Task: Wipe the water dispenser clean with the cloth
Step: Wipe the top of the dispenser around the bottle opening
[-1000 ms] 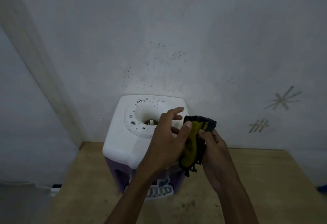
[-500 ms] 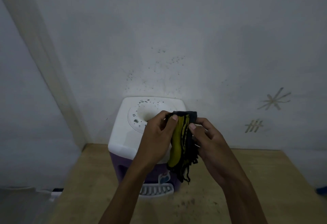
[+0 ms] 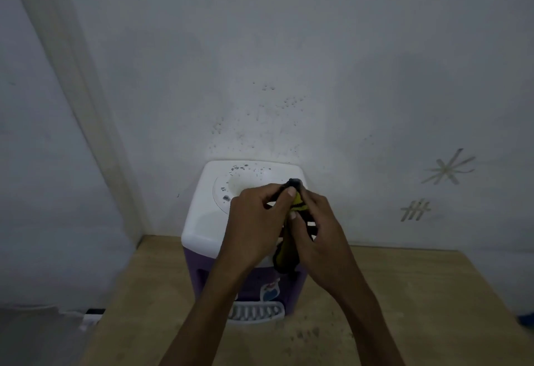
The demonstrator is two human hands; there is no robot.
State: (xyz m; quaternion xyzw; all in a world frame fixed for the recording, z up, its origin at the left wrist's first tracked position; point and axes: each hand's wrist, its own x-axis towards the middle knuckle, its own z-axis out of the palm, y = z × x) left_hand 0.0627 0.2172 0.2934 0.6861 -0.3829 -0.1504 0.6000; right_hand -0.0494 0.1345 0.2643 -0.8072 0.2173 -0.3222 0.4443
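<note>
My left hand (image 3: 254, 221) and right hand (image 3: 315, 230) both pinch the bunched yellow-and-black cloth (image 3: 286, 253), its length hanging downward. Directly below and behind them, the water dispenser (image 3: 208, 221) stands on the tabletop (image 3: 404, 293), against the wall.

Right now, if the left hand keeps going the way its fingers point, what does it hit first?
The cloth it already pinches, then the right hand gripping the same cloth. The water dispenser top lies below them; how far below is unclear from this view.
</note>
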